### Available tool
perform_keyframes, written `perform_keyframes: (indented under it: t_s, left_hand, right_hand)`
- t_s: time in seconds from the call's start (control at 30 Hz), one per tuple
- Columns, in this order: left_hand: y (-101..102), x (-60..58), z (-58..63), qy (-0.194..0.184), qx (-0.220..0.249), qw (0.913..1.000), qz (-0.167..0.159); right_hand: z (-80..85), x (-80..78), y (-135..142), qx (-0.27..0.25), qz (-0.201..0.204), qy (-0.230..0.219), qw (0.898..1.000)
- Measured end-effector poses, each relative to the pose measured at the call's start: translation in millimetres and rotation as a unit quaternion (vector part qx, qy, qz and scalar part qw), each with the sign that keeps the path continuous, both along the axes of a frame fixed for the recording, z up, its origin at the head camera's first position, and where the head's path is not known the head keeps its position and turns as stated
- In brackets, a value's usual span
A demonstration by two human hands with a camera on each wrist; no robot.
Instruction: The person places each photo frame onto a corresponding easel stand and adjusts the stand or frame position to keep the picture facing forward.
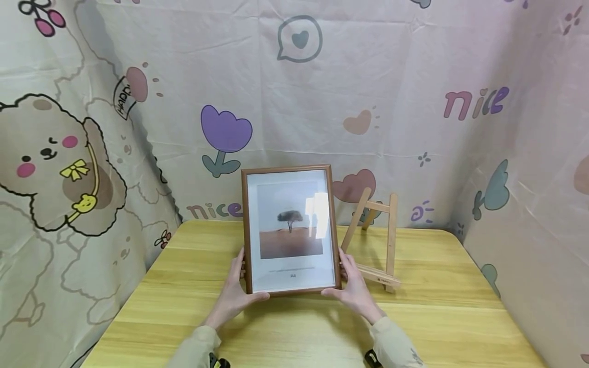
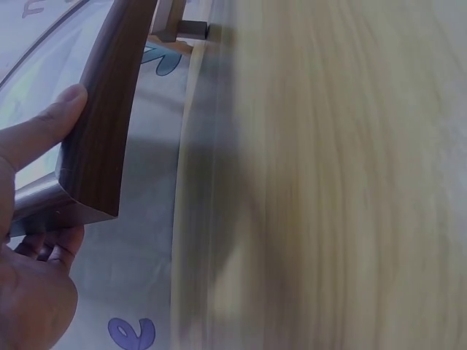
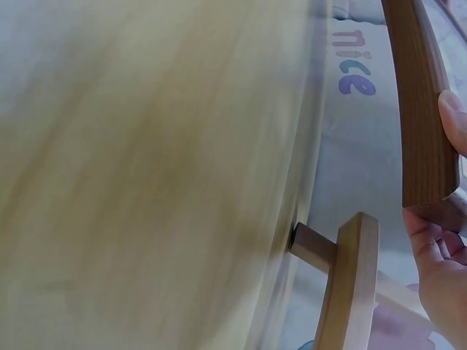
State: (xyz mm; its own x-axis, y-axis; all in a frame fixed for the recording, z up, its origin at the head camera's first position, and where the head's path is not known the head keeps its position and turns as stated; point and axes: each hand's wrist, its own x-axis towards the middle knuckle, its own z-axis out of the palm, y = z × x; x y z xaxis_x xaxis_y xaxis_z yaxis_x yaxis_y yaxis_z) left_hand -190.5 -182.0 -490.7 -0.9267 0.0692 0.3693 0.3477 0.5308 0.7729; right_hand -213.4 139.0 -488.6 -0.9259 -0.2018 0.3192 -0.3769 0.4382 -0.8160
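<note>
A brown wooden picture frame [image 1: 291, 292] with a print of a lone tree is held upright between both hands, its glass catching a bright reflection. My left hand [image 1: 233, 286] grips the lower left corner, thumb on the front of the bottom edge and fingers at the side. At the lower right corner my right hand [image 1: 353, 286] grips likewise. Both wrist views show the corners clear of the table, thumbs on the front, fingers partly hidden. Just right of the frame stands a small wooden easel [image 1: 390, 240], its left leg partly covered by the right hand and frame.
The light wooden table [image 1: 460, 286] reaches back to a printed cloth [image 1: 294, 102] hung behind it. Similar cloth covers the left and right sides. A dark cable [image 1: 85, 353] runs along the lower left, beyond the table edge.
</note>
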Motion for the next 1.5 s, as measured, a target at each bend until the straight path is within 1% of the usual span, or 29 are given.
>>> perform_keyframes:
  t_s: [0.13,0.27,0.47,0.73,1.03,1.13,1.27,1.37,1.5]
  left_hand:
    - [4,-2.8,-1.0,0.005,0.005,0.9999,-0.008]
    - [8,-5.5,-2.5,0.003,0.011,0.9998,-0.018]
    - [17,-9.9,-1.7,0.01,0.016,0.9994,-0.028]
    - [31,-15.0,-0.4,0.018,0.018,0.9983,-0.052]
    - [43,-21.5,1.1,0.0,0.02,0.9971,-0.073]
    - [46,-23.0,3.1,0.001,0.021,0.9969,-0.077]
    - [52,-25.9,4.8,0.005,0.018,0.9964,-0.082]
    - [56,-29.5,5.2,0.005,0.015,0.9959,-0.089]
    - [62,-34.3,6.7,0.003,0.016,0.995,-0.099]
  right_hand:
    - [1.0,1.7,4,-0.006,-0.007,-0.006,1.0]
    - [1.1,3.0,8,0.003,-0.017,-0.009,1.0]
    - [2.9,5.9,18,0.022,-0.028,0.01,0.999]
    - [3.4,11.3,35,0.022,-0.035,0.036,0.998]
    - [2.5,14.3,48,0.039,-0.053,0.056,0.996]
    - [2.7,14.8,52,0.039,-0.053,0.056,0.996]
    - [4.2,16.3,56,0.045,-0.064,0.063,0.995]
    - [5.5,17.1,60,0.052,-0.075,0.07,0.993]
    - [6.2,18.1,66,0.048,-0.075,0.078,0.993]
